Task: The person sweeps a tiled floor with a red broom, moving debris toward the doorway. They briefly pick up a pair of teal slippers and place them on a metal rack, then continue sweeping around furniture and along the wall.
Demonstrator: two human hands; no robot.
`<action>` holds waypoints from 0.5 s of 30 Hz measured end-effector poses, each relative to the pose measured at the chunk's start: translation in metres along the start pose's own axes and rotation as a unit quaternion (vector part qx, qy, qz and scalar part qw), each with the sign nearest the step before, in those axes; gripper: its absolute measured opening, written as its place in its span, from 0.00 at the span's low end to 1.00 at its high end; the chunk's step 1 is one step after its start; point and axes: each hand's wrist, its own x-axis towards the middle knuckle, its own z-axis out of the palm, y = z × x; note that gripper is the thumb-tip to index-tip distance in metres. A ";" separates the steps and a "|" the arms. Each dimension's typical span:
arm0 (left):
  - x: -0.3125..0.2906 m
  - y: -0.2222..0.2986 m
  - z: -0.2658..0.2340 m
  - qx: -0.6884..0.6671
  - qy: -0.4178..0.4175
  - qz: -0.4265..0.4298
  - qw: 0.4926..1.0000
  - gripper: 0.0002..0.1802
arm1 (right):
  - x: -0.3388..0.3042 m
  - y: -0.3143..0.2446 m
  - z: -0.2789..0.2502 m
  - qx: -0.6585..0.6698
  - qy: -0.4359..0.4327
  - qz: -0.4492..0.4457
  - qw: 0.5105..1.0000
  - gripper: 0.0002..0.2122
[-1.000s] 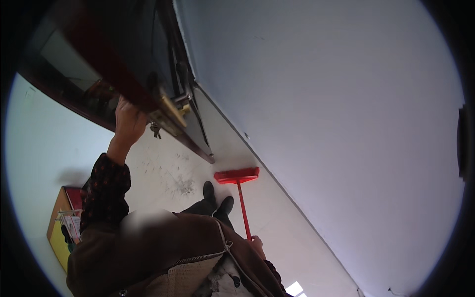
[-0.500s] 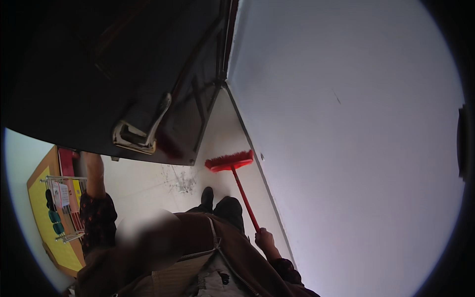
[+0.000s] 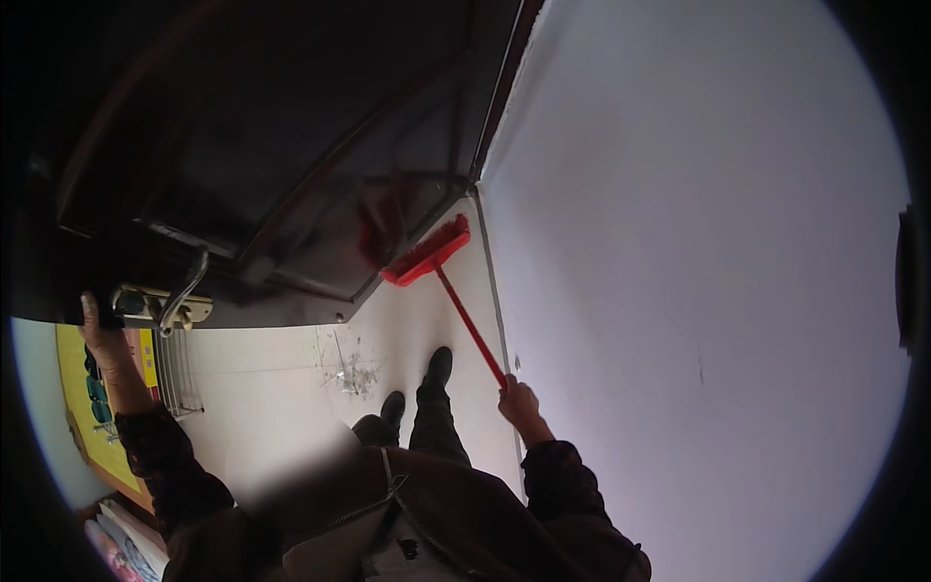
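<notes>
My right hand (image 3: 521,403) is closed round the red handle of a broom (image 3: 470,325). Its red bristled head lies far ahead on the floor, tilted, close to the lower edge of a dark glossy door (image 3: 320,184) and near the corner with the wall. At the left, my left hand (image 3: 102,335) grips the door's free edge beside the metal lever handle (image 3: 184,296); some of its fingers are hidden. A small heap of grey debris (image 3: 354,376) lies on the pale floor left of my feet.
A white wall (image 3: 698,291) rises along the right side, with a dark skirting strip at its foot. Beyond the door edge at the left are a yellow-topped table (image 3: 82,388), a metal rack (image 3: 175,373) and, lower down, folded cloths (image 3: 131,538).
The broom head has moved forward, turning toward the door and corner. My right hand has gone forward with it. The door, with my left hand at its edge, sits differently, and my feet have stepped.
</notes>
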 end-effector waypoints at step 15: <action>0.142 -0.065 -0.122 -0.056 0.090 -0.035 0.994 0.28 | 0.221 0.029 0.018 -0.059 0.008 0.042 0.997 0.10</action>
